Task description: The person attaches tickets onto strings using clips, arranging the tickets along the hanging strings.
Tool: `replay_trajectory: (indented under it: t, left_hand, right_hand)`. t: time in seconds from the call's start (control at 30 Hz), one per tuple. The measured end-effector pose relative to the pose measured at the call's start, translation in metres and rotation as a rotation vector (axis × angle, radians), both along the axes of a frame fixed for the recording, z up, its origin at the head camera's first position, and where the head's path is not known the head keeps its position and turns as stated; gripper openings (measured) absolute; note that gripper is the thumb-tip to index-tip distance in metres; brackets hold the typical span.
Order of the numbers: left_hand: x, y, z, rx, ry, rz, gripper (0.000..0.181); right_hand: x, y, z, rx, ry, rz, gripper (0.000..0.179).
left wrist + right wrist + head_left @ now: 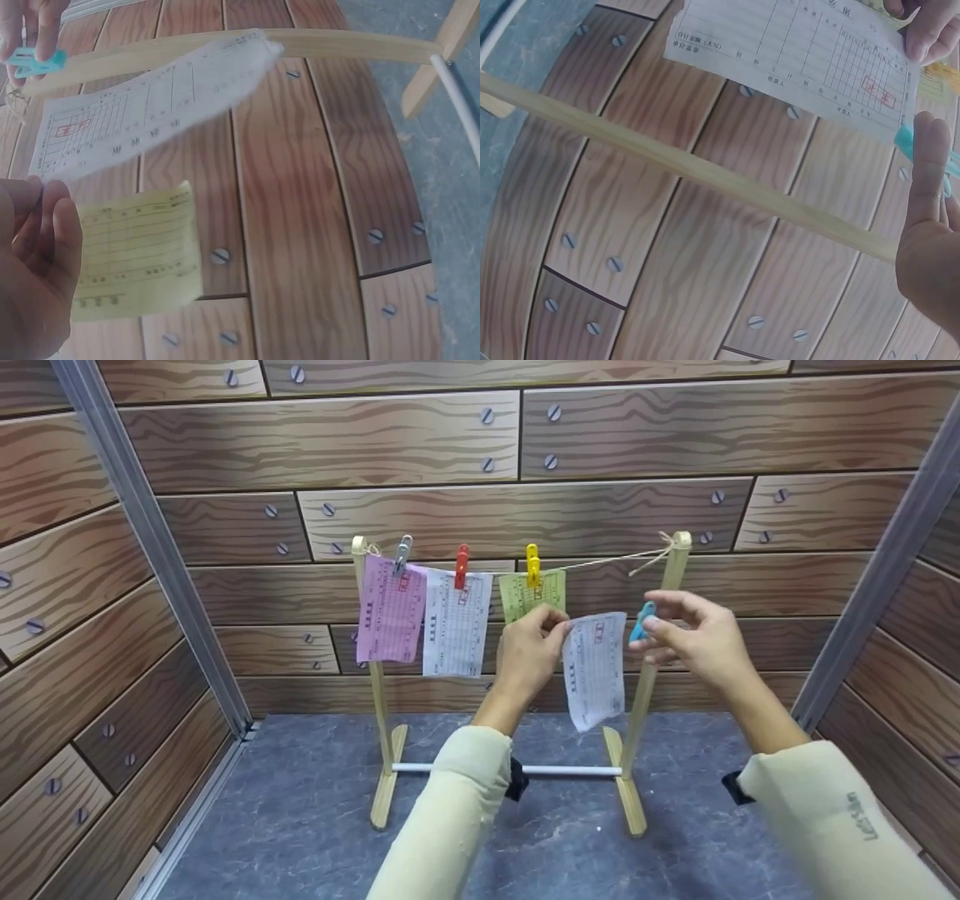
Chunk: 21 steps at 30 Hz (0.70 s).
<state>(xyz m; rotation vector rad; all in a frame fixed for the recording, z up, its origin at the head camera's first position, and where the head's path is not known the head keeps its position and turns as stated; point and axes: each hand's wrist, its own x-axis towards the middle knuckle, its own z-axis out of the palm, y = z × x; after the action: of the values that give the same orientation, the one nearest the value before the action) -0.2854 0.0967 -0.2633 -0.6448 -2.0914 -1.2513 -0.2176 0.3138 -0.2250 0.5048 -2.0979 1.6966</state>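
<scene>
My left hand (529, 649) pinches the upper left corner of a white printed slip (596, 671), which hangs down below the string. To its right, my right hand (697, 637) holds a light-blue clothespin (643, 621) between thumb and fingers, apart from the paper. A string (600, 562) runs between two wooden posts. On it hang a pink slip (390, 615) under a grey clothespin (403, 555), another white slip (456, 622) under a red clothespin (461, 566), and a yellow-green slip (517, 592) under a yellow clothespin (533, 566). My left hand partly covers the yellow-green slip.
The wooden right post (664, 600) stands just behind my right hand, the left post (377, 705) at the far side. A white rod (570, 771) joins their feet above the grey marbled tabletop (300, 825). Wood-patterned panels (420, 442) enclose the back and sides.
</scene>
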Motion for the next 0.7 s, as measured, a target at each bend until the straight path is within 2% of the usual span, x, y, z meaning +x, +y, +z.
replay_trajectory:
  t: [0.13,0.37,0.7]
  left_hand:
    - [0.000,0.003,0.011,-0.005,0.027,0.034,0.006]
    - [0.002,0.007,0.024,0.044,0.081,0.068,0.005]
    - [-0.003,0.008,0.042,0.077,0.126,0.078,0.005]
  right_hand:
    - [0.000,-0.003,0.010,-0.017,0.012,0.003,0.038]
    - [0.000,-0.004,0.021,-0.069,0.052,0.040,0.031]
    - [-0.001,-0.006,0.037,0.005,0.083,0.014,0.030]
